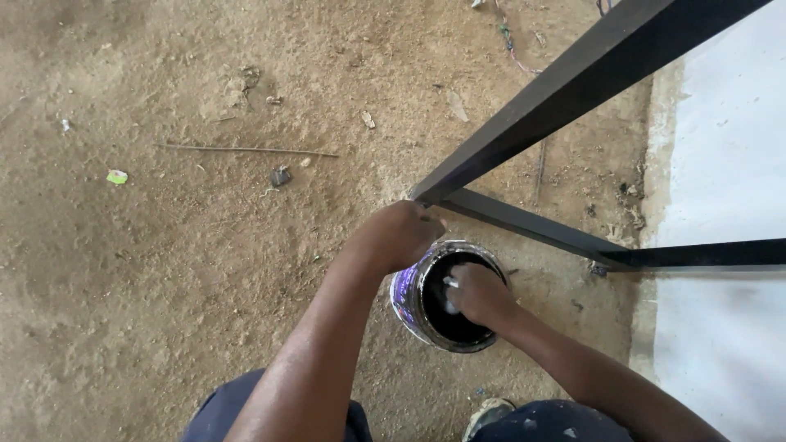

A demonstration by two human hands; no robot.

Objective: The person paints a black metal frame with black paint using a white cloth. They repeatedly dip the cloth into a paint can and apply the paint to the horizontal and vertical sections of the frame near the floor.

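While the left hand (399, 235) grips the corner of a black metal frame (573, 82), the right hand (479, 293) dips into an open paint can (413, 296).

Fingers of the left hand curl tight around the frame joint at about twelve o'clock from the can, which stands on the dirt floor (164, 245) between the person's knees. Over the can's mouth, the right hand pinches something pale, perhaps a rag or brush; its exact grip I cannot tell. Risks, as I judge them: the can sits on loose, uneven ground and could tip if the wrist knocks its rim, and dark paint could drip onto the white surface (729, 164) at three o'clock.
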